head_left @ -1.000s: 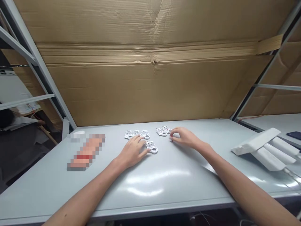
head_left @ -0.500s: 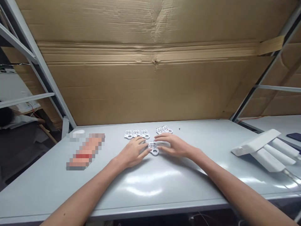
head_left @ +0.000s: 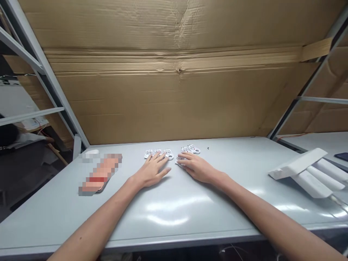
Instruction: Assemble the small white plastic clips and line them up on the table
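Observation:
Three matching white plastic parts [head_left: 169, 154], each with holes and a round ring, sit in a row towards the back of the table. My left hand [head_left: 152, 170] is open with fingers spread, its fingertips over the near edges of that row. Another white plastic part [head_left: 178, 158] is under the fingers of my right hand [head_left: 198, 166], which are closed over it and hide most of it. Just behind that hand lie two more of these white parts [head_left: 194, 149], side by side and angled.
A blurred-out orange-red flat object [head_left: 102, 174] lies on the grey table [head_left: 168, 235] at left, a white rounded item [head_left: 92, 152] behind it. A white multi-piece object with a cable [head_left: 307, 170] stands right. Cardboard [head_left: 174, 105] closes off the back.
The single white part between my hands has shifted back and slightly right with my right hand. My left hand has come off it, spreading its fingers towards the row of three.

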Demonstrator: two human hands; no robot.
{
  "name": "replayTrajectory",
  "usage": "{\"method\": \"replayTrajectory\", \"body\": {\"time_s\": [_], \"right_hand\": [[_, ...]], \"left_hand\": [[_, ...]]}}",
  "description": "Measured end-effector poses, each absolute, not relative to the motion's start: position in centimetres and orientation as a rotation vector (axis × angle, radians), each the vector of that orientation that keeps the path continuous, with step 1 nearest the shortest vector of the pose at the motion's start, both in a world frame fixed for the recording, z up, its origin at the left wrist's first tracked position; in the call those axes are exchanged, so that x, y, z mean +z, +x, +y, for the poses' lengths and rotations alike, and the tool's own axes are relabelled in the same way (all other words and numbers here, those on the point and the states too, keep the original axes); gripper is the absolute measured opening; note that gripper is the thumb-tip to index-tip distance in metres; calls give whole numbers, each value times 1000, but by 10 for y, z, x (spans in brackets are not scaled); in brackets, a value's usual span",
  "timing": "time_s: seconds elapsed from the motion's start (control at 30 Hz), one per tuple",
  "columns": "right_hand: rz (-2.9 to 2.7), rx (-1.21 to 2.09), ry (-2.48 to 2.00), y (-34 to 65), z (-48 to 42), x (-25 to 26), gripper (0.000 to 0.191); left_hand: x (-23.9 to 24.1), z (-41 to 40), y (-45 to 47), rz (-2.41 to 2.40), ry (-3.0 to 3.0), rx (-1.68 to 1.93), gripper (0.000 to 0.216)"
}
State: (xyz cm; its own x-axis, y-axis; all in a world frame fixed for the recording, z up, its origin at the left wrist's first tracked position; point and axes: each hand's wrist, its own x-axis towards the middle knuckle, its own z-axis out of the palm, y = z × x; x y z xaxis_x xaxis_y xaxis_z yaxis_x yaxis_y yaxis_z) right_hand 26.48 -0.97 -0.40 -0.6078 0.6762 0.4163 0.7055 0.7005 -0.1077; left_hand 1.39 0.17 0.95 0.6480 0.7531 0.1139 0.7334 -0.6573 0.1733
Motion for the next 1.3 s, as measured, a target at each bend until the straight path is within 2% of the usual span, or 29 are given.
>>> {"method": "replayTrajectory", "body": {"time_s": [0.13,0.4,0.6,0.73,0.87,1.07,1.17,1.3], "right_hand": [[-2447,-138,-1185,262,-10,-3,40],[-2531,-71,-1248,252,-14,5,31],[-2526,33,-1302,250,-8,1,65],[-2542,187,-1298,253,-6,-1,74],[-2522,141,-1278,259,-1,-1,70],[-2438,-21,-1431,272,10,-7,55],[-2486,-28,-1407,274,6,-5,49],[-2547,-111,-1345,270,-6,6,36]], "left_hand": [[9,1,14,1215,2749,248,60],[8,2,16,1230,2759,255,57],[8,1,17,1218,2760,258,60],[8,1,17,1228,2760,245,61],[8,2,16,1228,2782,276,57],[9,-3,20,1041,2924,428,43],[11,-9,25,874,2921,482,33],[12,-13,28,832,2893,477,30]]}}
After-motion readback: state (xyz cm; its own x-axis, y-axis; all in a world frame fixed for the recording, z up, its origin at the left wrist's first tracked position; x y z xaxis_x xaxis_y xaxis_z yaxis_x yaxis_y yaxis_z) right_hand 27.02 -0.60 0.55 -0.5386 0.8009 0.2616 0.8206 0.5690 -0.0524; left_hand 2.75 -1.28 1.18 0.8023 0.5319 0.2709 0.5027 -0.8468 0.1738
